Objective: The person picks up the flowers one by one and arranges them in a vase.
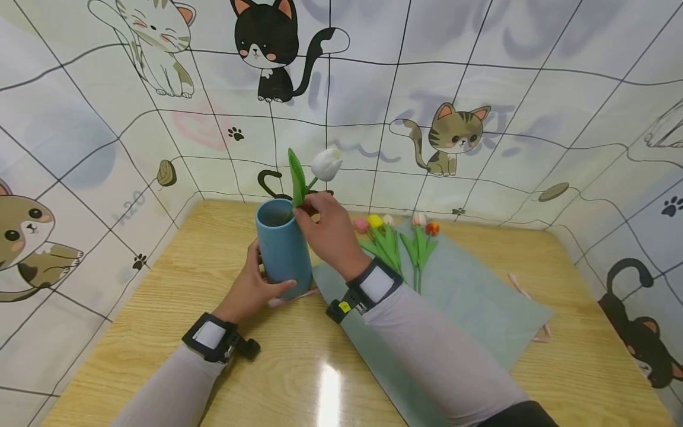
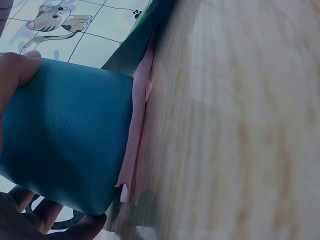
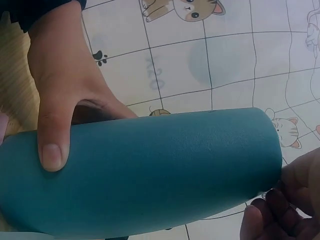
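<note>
toward the back of the bench, left of centre, a blue vase stands upright or nearly so, its base touching a pink ribbon; whether it also bears on the wood, i cannot tell. the left hand holds it low down, thumb across the near side and fingers round the other. the right hand pinches the white tulip just below the bloom, at the vase's rim; how far the stem reaches inside is hidden by the fingers.

the tulip looks artificial, so it should be very light, with a firm, bendable stem and a softer head that could crease; the stem is the place to take hold, clear of petals and leaf. the vase seems stiff-walled and rather smooth, perhaps breakable if knocked, and its weight is hard to judge; a wrap round the lower body should steady it.

the tulip has a closed, cup-shaped white bloom and one broad green leaf standing beside it. the vase is a plain matte cylinder with rounded lower edges and a round mouth. right of it, more tulips lie on a grey-green wrapping sheet.
</note>
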### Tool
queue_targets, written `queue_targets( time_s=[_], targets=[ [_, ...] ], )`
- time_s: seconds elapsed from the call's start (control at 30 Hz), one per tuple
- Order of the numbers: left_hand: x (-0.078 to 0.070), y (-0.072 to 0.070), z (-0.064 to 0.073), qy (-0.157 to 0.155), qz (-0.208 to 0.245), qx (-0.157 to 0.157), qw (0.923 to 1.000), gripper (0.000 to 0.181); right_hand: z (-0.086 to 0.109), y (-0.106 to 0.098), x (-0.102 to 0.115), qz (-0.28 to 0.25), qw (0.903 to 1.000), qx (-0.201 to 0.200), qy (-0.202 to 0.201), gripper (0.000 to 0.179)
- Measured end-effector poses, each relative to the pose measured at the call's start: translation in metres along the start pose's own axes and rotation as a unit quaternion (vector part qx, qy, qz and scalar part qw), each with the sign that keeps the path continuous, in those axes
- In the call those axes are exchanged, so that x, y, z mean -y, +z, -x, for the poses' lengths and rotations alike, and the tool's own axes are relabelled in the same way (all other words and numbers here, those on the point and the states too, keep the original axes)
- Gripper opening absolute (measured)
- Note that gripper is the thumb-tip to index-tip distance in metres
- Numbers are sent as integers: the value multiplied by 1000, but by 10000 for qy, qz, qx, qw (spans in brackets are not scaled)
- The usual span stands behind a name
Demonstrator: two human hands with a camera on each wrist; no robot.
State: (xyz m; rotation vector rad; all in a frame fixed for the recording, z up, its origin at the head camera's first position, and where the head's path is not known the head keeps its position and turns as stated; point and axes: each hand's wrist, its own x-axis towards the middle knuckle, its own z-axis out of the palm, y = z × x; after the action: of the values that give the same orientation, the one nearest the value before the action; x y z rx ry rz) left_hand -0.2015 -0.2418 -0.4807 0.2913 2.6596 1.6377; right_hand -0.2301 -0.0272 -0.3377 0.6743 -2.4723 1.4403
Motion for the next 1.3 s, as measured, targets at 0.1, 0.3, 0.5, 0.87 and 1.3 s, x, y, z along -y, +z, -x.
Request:
queue_targets(
  time_s=[0.1,0.3,0.5,0.87,1.3],
  targets=[
    [1,0,0,-11,22,-3,10000,118,1,0,-1,-52,9999,72,59,27],
    [1,0,-1,-30,44,8,10000,118,3,-1,-2,-220,9996,130,149,30],
    [0,1,-1,-37,36,15,10000,119,4,-2,-5,-256,9993,167,200,30],
    [-3,-1,-1,-124,67,19,9999,119,9,-4,-11,-211,9994,250,105,31],
    [-8,1,1,-88,40,-4,10000,120,32,-20,-55,-141,9995,77,262,35]
  ],
)
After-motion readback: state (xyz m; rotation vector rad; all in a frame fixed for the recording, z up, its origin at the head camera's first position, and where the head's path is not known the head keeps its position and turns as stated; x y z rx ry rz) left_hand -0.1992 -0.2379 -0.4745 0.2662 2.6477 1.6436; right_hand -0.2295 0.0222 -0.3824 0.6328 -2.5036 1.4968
